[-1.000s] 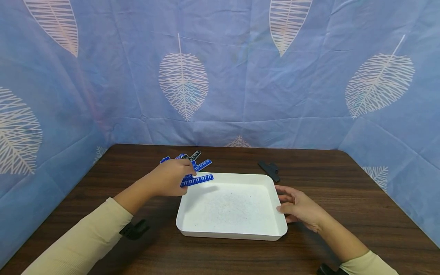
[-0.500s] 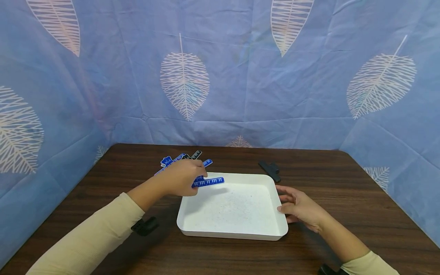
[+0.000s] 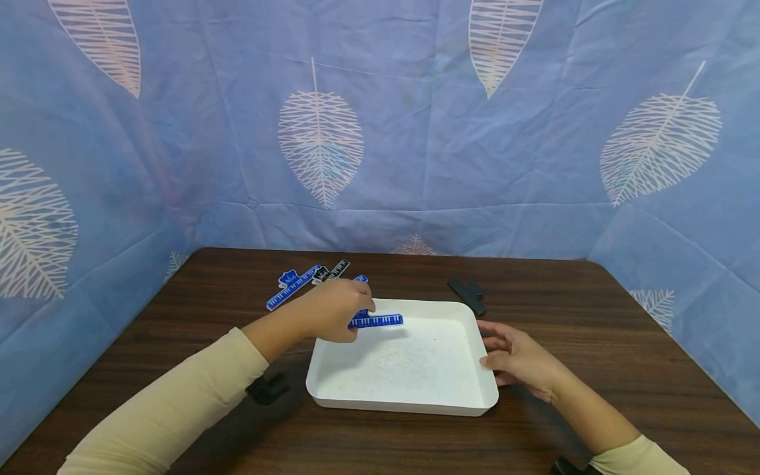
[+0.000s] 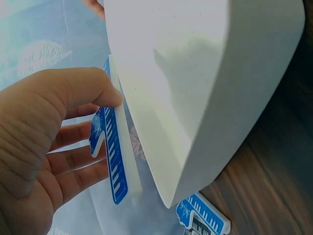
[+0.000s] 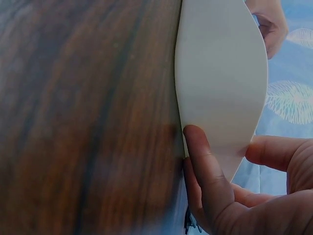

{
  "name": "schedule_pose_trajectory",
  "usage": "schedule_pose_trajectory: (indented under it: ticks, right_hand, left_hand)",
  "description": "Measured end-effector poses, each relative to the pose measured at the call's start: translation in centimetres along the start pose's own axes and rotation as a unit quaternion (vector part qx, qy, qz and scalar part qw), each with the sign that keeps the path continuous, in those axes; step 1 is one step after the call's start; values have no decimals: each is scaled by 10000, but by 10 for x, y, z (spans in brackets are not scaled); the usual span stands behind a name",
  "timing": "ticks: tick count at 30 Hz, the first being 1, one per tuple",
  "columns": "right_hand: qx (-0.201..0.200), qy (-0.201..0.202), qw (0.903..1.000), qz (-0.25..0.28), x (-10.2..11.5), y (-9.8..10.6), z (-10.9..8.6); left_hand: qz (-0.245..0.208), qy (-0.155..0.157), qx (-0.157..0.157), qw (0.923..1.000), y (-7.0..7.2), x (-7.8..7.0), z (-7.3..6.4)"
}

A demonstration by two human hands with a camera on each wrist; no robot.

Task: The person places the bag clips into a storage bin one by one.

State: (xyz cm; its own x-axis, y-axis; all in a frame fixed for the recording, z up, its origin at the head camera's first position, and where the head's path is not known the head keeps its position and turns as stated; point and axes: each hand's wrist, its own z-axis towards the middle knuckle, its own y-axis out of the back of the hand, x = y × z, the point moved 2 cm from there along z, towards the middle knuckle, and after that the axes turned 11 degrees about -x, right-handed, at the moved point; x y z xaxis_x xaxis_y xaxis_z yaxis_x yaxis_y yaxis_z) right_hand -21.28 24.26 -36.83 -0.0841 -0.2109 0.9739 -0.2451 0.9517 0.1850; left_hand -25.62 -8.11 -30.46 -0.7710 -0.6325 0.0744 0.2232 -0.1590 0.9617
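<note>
A blue page clip (image 3: 380, 320) printed with piano keys is pinched in my left hand (image 3: 332, 310), above the left part of a shallow white tray (image 3: 404, 407). The left wrist view shows the thumb on the white side of the page clip (image 4: 116, 161), with fingers behind its blue face. My right hand (image 3: 522, 363) holds the tray's right side. In the right wrist view its thumb is at the rim and its fingers lie on the outer wall (image 5: 220, 88). Small dark specks dot the tray's floor.
Behind the tray's left corner lie a blue piano-key clip (image 3: 293, 287), a black one (image 3: 338, 269) and another blue one (image 3: 361, 279), partly hidden by my left hand. A plain black clip (image 3: 466, 295) lies behind the right corner. A blue leaf-print cloth (image 3: 392, 165) surrounds the table (image 3: 594, 303).
My left hand has moved right and slightly toward me with the blue page clip, farther over the tray, uncovering the clips at the back left. The right hand stays at the tray's side.
</note>
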Motion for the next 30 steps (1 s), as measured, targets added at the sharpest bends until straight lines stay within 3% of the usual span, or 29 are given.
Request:
schedule_pose_trajectory:
  ticks: [13,30]
  right_hand:
    - [-21,-12,10000,-58,1,-1,0]
    - [-73,-12,9999,-143,0,-1,1]
  left_hand:
    - [-131,116,544,9984,-12,-7,15]
    - [99,-269,1122,9933,-31,-19,40]
